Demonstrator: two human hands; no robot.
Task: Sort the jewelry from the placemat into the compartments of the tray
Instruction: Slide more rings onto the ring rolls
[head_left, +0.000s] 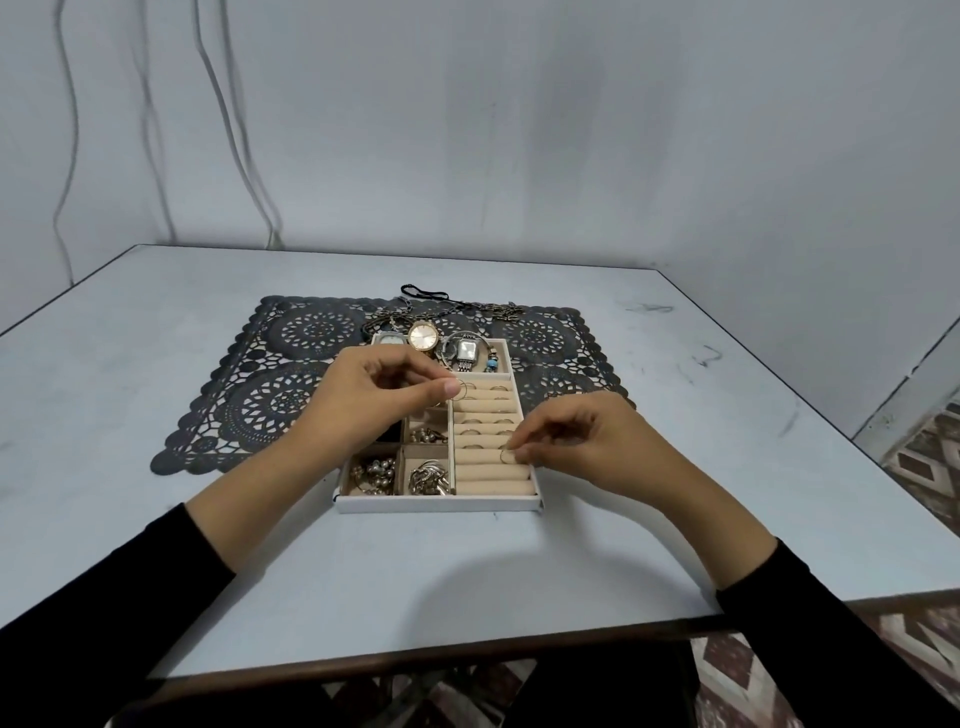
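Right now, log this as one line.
left hand: pinches hoop | right hand: pinches ring at ring rolls | watches: in tray | chains: on placemat

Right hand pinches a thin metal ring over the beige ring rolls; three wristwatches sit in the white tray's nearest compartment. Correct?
No. The head view shows the three wristwatches in the farthest compartment of the white tray, not the nearest. The rest holds: the right hand pinches a thin metal ring over the beige ring rolls.
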